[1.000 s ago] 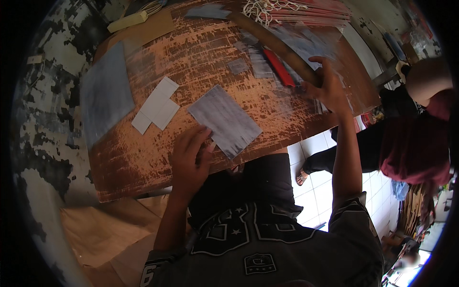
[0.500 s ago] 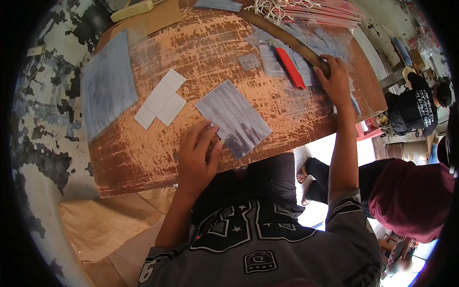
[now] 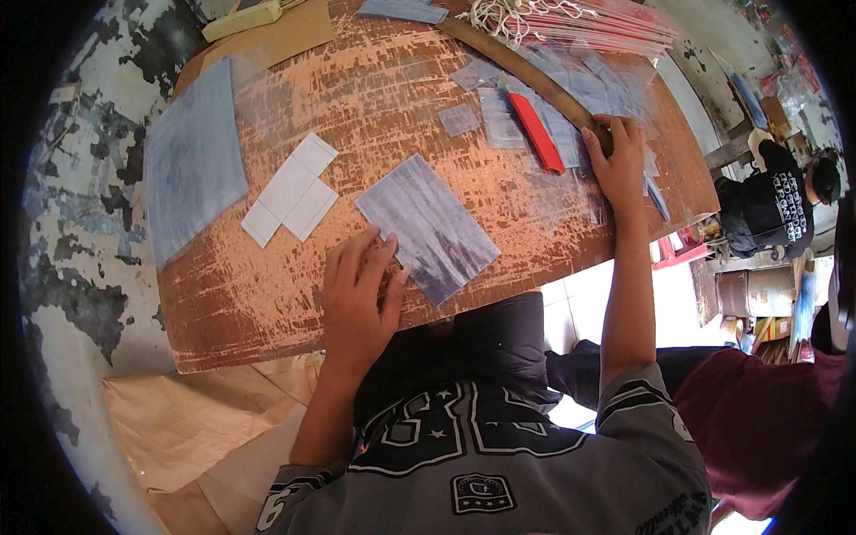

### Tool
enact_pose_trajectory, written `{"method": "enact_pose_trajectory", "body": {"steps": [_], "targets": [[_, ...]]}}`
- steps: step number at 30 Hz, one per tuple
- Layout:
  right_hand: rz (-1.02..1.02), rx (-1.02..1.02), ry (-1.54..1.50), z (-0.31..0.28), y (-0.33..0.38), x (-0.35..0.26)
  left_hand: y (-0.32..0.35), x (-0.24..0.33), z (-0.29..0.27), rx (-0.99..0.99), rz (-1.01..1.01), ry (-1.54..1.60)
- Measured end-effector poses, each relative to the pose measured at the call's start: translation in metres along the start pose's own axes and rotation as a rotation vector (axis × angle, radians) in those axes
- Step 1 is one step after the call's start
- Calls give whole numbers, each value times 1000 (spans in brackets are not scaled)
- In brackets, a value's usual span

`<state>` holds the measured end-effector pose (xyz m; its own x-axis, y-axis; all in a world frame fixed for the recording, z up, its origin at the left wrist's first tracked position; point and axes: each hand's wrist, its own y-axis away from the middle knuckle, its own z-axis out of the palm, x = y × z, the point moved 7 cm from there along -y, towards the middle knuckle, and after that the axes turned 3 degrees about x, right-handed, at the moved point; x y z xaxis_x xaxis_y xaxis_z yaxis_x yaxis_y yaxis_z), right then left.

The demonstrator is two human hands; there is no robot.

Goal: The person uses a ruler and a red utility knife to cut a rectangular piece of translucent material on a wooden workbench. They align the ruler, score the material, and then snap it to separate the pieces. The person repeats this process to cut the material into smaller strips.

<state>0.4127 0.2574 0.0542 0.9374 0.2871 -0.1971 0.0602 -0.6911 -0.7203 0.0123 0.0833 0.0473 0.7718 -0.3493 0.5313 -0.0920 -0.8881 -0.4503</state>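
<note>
A rectangular, translucent grey-blue plastic sheet point(image 3: 430, 227) lies slanted on the worn wooden table in front of me. My left hand point(image 3: 358, 290) rests at its near left edge, fingers spread and fingertips touching the edge. My right hand point(image 3: 619, 165) is closed around the near end of a long brown wooden strip point(image 3: 535, 78), which runs away to the far middle of the table. Left of that hand lies a red cutter knife point(image 3: 536, 134). A white cross-like cut piece with drawn lines point(image 3: 292, 192) sits left of the sheet.
A large blue-grey sheet point(image 3: 196, 156) covers the table's left side. Loose clear plastic pieces point(image 3: 504, 120) lie beneath and beside the strip. White strings and red-edged sheets point(image 3: 606, 31) are piled at the far right. A person in maroon point(image 3: 758, 419) stands close on my right; another sits beyond.
The whole view has shifted slightly. My hands stay at the plastic sheet and the wooden strip. The person in maroon has moved closer to my right arm.
</note>
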Motion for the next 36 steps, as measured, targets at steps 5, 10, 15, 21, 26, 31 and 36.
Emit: {"method": "enact_pose_trajectory", "body": {"steps": [5,10,15,21,26,31,36], "targets": [[28,2,-45,-1,1,1,-11,0,-3,-10,-6,55],[72,-2,-67,-4,0,-1,-19,-3,2,55,-60,36],[87,92,-127,-13,-1,2,-21,-1,6,48,-117,10],[77,48,-105,-45,-10,-49,-19,-3,6,61,-112,21],[229,-303,-478,-43,20,-140,-16,-4,-2,173,-90,47],[198,-467,-386,-25,52,-199,-12,-5,2,100,-73,25],[201,-459,-303,-12,54,-223,-13,-10,10,42,-145,69]]}}
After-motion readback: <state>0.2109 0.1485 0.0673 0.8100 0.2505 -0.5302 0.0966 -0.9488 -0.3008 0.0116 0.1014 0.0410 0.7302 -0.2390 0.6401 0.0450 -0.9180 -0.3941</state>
